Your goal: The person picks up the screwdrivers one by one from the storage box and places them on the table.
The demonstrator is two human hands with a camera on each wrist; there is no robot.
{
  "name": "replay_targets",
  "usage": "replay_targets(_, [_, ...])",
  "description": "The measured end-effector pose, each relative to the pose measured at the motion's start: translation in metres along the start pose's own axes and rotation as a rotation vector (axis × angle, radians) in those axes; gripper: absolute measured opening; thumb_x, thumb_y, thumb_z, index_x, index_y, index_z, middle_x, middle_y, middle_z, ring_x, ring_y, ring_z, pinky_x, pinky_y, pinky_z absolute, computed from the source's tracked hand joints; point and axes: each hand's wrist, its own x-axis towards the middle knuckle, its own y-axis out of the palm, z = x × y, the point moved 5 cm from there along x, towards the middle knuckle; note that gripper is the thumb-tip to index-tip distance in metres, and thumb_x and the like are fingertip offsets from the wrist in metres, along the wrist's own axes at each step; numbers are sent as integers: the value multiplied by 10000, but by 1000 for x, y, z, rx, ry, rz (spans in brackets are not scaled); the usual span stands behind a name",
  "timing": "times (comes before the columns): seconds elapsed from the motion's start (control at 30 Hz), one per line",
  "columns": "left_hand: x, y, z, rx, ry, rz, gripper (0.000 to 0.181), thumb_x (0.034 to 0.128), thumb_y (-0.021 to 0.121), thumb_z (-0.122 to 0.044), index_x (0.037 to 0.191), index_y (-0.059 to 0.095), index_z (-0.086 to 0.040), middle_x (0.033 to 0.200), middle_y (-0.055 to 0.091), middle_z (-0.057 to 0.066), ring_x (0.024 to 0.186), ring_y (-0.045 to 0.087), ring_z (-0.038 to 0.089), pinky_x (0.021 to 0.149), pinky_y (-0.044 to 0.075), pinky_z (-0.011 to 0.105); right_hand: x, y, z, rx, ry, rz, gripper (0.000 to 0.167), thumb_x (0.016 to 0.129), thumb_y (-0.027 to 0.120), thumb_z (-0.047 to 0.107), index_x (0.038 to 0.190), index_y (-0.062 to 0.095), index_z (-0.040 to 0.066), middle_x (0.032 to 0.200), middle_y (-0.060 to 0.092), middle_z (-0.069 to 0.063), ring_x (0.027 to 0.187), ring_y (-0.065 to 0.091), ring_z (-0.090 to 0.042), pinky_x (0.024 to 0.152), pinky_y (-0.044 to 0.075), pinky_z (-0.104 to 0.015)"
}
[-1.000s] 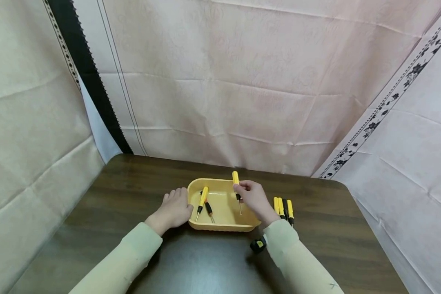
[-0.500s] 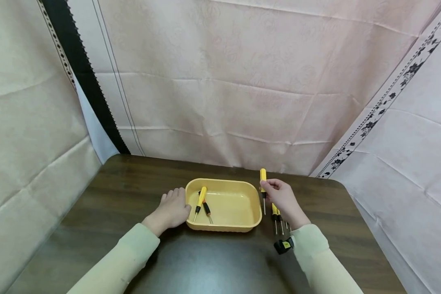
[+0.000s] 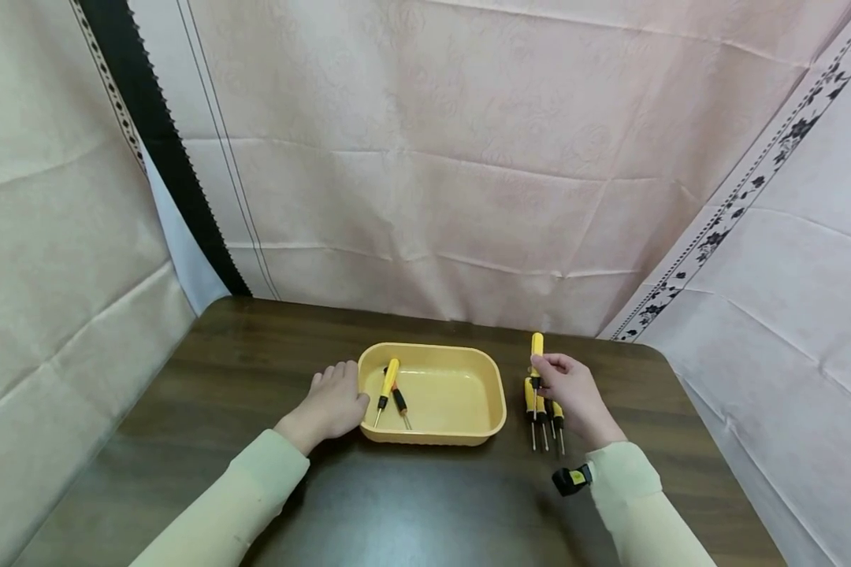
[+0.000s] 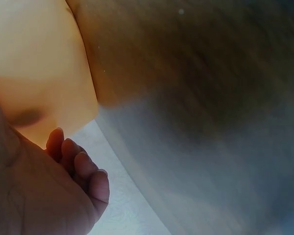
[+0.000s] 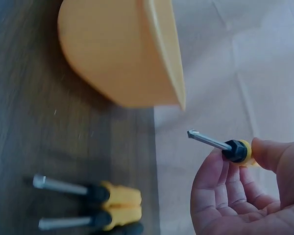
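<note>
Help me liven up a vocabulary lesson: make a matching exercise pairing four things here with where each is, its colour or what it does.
1. Left hand
2. Right hand
3. Orange-and-black tool
4. Table

A. Inside the yellow tray
B. Dark brown
C. Holding a yellow-handled screwdriver
D. At the tray's left end

Right pairs: 1-D, 2-C, 3-A, 4-B
</note>
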Motion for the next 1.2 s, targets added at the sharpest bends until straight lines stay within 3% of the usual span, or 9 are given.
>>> replay_targets(0.37, [0, 3, 0, -1, -3, 19, 400, 933, 494, -293, 1197, 445, 5, 971, 450, 79, 877, 388, 251, 772, 298, 400, 0, -39, -38, -77, 55, -39, 546, 946, 583, 419, 1274, 533, -15, 951, 544, -67, 794, 524, -159, 801, 518, -389])
replay_targets(0.53, [0, 2, -2, 4, 1, 20, 395, 937, 495, -298, 1197, 445, -4, 959, 443, 72, 874, 384, 246, 769, 295, 394, 0, -52, -53, -151, 84, -50, 602, 939, 561, 481, 1295, 534, -5, 1049, 556, -100, 844, 536, -185, 777, 514, -363])
replay_targets(0.8, [1, 2, 1, 1, -1, 17, 394, 940, 494, -284, 1202, 439, 5, 963, 442, 81, 881, 386, 262, 769, 293, 407, 3, -56, -73, -242, 131, -55, 578, 962, 528, 463, 1283, 544, -17, 1269, 529, -193, 1014, 557, -255, 749, 526, -325])
replay_targets(1.2, [3, 1, 1, -6, 4, 10, 403, 940, 490, -304, 1202, 438, -2, 962, 440, 74, 874, 381, 254, 767, 291, 401, 2, -54, -80, -355, 138, -58, 503, 972, 543, 401, 1190, 582, -51, 1198, 554, -227, 861, 595, -241, 679, 520, -354])
